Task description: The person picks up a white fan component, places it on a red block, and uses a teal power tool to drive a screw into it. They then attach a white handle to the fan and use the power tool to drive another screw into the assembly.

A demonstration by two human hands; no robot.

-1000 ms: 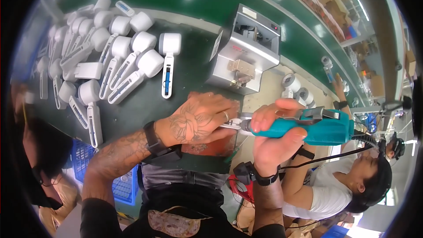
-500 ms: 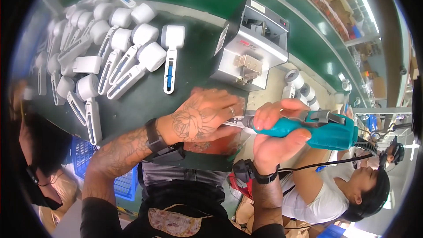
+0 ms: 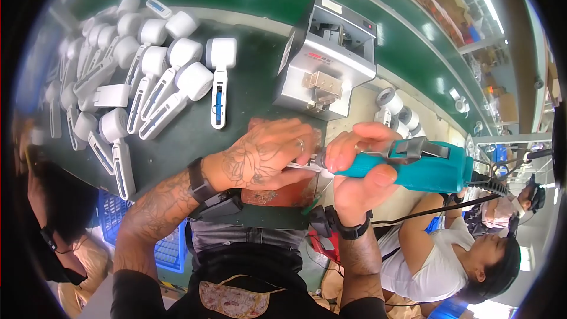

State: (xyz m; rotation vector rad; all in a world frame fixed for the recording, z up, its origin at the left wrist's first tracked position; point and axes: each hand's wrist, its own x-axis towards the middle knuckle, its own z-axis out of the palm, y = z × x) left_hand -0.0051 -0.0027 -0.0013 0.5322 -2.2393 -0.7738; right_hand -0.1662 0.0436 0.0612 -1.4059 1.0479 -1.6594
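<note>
My left hand (image 3: 263,153) is closed over a slim white plastic piece (image 3: 300,166), most of it hidden under the fingers. Beneath it lies a reddish-brown pad (image 3: 277,195) on the dark green bench. My right hand (image 3: 353,198) grips a teal electric screwdriver (image 3: 437,171), held nearly level, its nose pointing left. That nose meets the white piece beside my left fingertips; the bit itself is too small to make out. Just beyond my left hand lies a white device (image 3: 221,77) with a round head and a slotted handle showing blue inside.
Many similar white devices (image 3: 153,62) crowd the bench's left side. A grey metal box machine (image 3: 294,82) stands ahead, with more white heads (image 3: 390,100) to its right. A cable trails from the screwdriver. A blue crate (image 3: 171,251) sits below the bench; a co-worker (image 3: 422,266) is at right.
The scene has shifted slightly left in the picture. The screwdriver's rear end sits a little higher, its nose still at the white piece. Both hands keep their hold.
</note>
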